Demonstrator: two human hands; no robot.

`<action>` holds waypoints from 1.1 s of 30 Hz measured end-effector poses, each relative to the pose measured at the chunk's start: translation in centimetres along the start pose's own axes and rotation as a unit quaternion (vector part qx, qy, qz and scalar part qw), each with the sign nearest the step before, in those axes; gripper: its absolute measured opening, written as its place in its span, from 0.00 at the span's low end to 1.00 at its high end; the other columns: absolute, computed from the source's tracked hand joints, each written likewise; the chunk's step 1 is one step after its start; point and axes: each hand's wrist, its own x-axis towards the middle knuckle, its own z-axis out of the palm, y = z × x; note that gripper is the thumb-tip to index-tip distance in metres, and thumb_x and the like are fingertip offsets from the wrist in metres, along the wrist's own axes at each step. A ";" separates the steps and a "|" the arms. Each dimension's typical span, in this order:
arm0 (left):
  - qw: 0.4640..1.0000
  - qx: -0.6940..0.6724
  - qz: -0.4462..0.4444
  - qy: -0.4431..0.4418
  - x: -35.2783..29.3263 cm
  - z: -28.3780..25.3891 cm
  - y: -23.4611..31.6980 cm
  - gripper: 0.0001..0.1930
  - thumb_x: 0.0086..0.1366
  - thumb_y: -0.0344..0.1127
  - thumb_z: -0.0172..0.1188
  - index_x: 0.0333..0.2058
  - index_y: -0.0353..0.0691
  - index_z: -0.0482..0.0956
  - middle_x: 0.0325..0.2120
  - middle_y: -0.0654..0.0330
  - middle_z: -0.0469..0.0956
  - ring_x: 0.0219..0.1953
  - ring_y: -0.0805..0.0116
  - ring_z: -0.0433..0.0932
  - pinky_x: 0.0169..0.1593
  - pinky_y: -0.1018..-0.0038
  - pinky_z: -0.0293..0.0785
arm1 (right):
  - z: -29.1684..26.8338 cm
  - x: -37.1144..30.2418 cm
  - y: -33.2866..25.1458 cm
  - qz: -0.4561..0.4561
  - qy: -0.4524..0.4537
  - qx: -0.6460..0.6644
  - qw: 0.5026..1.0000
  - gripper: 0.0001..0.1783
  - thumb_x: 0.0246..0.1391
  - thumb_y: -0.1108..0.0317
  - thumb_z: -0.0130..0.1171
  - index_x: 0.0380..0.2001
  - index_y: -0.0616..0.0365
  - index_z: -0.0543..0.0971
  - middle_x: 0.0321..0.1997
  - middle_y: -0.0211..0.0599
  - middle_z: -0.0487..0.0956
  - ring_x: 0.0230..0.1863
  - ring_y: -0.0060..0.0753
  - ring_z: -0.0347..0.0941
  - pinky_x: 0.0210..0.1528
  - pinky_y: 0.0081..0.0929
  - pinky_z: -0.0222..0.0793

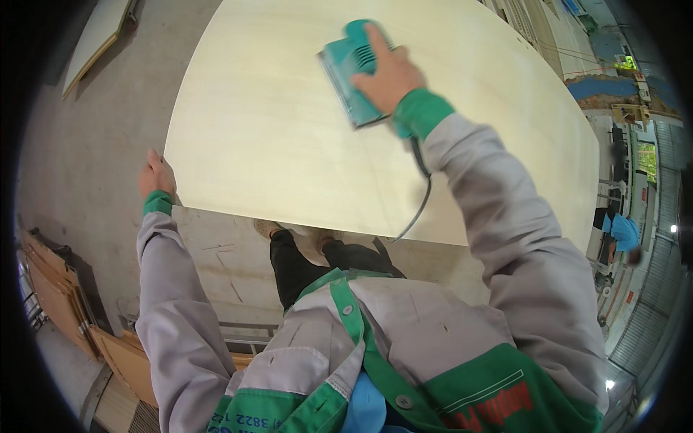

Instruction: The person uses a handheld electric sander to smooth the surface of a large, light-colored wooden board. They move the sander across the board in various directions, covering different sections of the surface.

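A large pale wooden board [253, 137] lies flat in front of me. My right hand [395, 81] is closed over the top of a teal electric sander [341, 81], whose flat pad rests on the far middle part of the board. From the sander's near end a dark cord [426, 200] curves down past the board's near edge. At the near left corner, my left hand [157, 175] grips the board's edge; the fingers underneath are partly hidden.
Brown panels [54, 292] lean at the lower left. Another pale panel [97, 43] stands at the far left. A person in a blue top [622, 232] is off to the right, near workshop equipment. My shoes [268, 228] are on the concrete floor just below the board's near edge.
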 end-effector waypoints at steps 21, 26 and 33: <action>0.998 0.029 -0.032 -0.038 -0.9 -0.7 1.5 0.40 0.75 0.66 0.42 0.48 0.27 0.84 0.45 0.37 0.85 0.51 0.39 0.83 0.57 0.56 0.75 | -1.9 -15.1 12.0 0.132 0.058 0.033 0.989 0.59 0.56 0.57 0.70 0.81 0.48 0.43 0.58 0.68 0.70 0.55 0.66 0.75 0.58 0.50 0.75; 0.999 0.028 -0.013 -0.038 -2.2 -1.6 2.7 0.40 0.75 0.67 0.43 0.48 0.29 0.85 0.44 0.38 0.85 0.49 0.40 0.83 0.55 0.56 0.76 | 0.0 -7.3 3.6 -0.045 -0.002 0.048 0.998 0.58 0.55 0.58 0.70 0.80 0.41 0.45 0.57 0.70 0.69 0.52 0.71 0.76 0.55 0.52 0.77; 0.994 0.053 -0.036 -0.093 -3.4 -3.1 5.3 0.39 0.74 0.67 0.44 0.46 0.30 0.85 0.42 0.37 0.85 0.48 0.38 0.83 0.55 0.54 0.76 | -1.1 14.0 -1.5 -0.033 0.045 -0.068 0.996 0.58 0.52 0.51 0.71 0.80 0.36 0.48 0.64 0.71 0.70 0.57 0.73 0.76 0.62 0.53 0.75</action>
